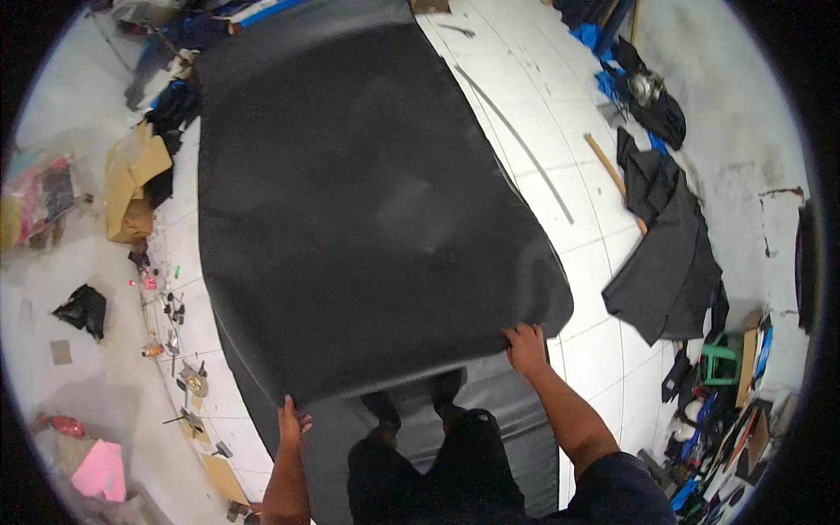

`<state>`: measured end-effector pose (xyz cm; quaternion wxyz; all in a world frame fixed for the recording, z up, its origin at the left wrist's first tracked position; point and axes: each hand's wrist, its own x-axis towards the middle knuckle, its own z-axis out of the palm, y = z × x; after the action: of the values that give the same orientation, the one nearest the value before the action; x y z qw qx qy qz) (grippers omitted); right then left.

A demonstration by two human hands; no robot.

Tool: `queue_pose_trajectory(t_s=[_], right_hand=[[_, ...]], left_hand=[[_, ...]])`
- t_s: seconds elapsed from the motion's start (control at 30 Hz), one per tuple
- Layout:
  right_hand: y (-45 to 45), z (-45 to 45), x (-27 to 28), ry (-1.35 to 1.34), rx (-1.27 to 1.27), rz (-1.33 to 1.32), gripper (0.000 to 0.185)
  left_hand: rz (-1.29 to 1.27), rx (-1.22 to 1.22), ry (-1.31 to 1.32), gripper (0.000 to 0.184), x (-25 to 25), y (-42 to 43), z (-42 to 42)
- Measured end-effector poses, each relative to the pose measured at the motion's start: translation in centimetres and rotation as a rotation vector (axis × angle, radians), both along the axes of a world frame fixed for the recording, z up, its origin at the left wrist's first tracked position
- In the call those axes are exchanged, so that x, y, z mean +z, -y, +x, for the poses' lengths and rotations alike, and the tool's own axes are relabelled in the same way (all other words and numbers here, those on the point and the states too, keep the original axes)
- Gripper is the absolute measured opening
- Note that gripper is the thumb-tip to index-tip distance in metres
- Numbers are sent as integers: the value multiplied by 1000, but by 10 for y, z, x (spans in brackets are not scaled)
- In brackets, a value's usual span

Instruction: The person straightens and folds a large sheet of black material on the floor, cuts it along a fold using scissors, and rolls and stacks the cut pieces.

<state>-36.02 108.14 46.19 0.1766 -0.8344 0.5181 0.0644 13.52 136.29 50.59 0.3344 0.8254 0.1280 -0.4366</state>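
Centrally, a broad black sheet [350,192], smooth and faintly shiny, spread from the far end of the floor to the near middle, with a lower black layer [534,429] showing beyond its near edge. Toward the right of that near edge, the right hand [527,348] — fingers bent over the border, holding the black sheet. At the near left corner, the left hand [296,422], one fingertip at the edge, other fingers loosely apart; cannot tell whether pinching the material or only touching it. Between both arms, dark-clothed legs [464,464] on the lower black layer.

All around, white floor tiles [595,372]. Just right of the sheet, a long, thin gray strip [525,144], slightly curved; at the far right, a small metal tool [458,31]. Farther right, a wooden stick [615,182] beside a crumpled black cloth [665,262]. Nearer on the right — a green stool [721,360] next to a jumble of mixed items. On the left, far side, an opened cardboard box [136,179]; nearer, a black bag [83,312]; nearest, a bright pink piece [101,471], material unclear.
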Motion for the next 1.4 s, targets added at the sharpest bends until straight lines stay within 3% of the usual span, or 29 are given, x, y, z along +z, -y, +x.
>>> queue_pose_trajectory(t_s=[0.13, 0.33, 0.47, 0.5, 0.57, 0.63, 0.73, 0.83, 0.9, 0.93, 1.0, 1.07, 1.13, 1.17, 1.23, 1.33, 1.4], right_hand=[[25, 12, -87, -48, -40, -95, 46], [82, 23, -248, -125, -13, -167, 43], [99, 43, -277, -7, -83, -126, 31], [98, 40, -296, -1, -80, -147, 31], [99, 33, -329, 121, -42, -410, 28], [102, 30, -356, 162, -106, -397, 26], [94, 31, -374, 249, -99, -454, 22], [105, 34, -364, 123, -2, -387, 24], [113, 35, -355, -235, -19, -4, 28], [107, 41, -346, -234, -13, -3, 28], [79, 71, -315, -209, 193, -175, 39], [46, 123, -288, 255, 328, -137, 46], [2, 175, -270, 306, 359, 61, 50], [-15, 192, -280, 343, 417, 35, 50], [-40, 219, -299, 384, 461, 3, 51], [-46, 245, -314, 357, 456, -67, 51], [-34, 259, -321, 281, 692, -51, 49]], left_hand=[[16, -355, 30, 78, -99, 10, 21], [-57, -463, 6, 81, -251, 28, 49], [-187, -427, 8, 84, -342, 25, 66], [-209, -324, 31, 86, -353, 22, 67], [-260, -222, 74, 89, -381, 21, 75], [-385, -127, -33, 90, -409, 7, 92], [-488, 104, 77, 79, -432, 4, 98], [-618, 188, 90, 65, -470, 0, 131], [-746, 267, 91, 62, -464, 17, 124], [-845, 342, 80, 58, -458, 28, 116], [-916, 344, -47, 63, -454, 41, 102], [-859, 290, -79, 65, -461, 46, 94], [-770, 294, -18, 60, -448, 59, 75], [-756, 297, -18, 60, -452, 59, 75], [-668, 80, -37, 60, -462, 58, 77], [-653, 56, -83, 58, -472, 56, 81], [-636, 14, -103, 56, -469, 54, 82]])
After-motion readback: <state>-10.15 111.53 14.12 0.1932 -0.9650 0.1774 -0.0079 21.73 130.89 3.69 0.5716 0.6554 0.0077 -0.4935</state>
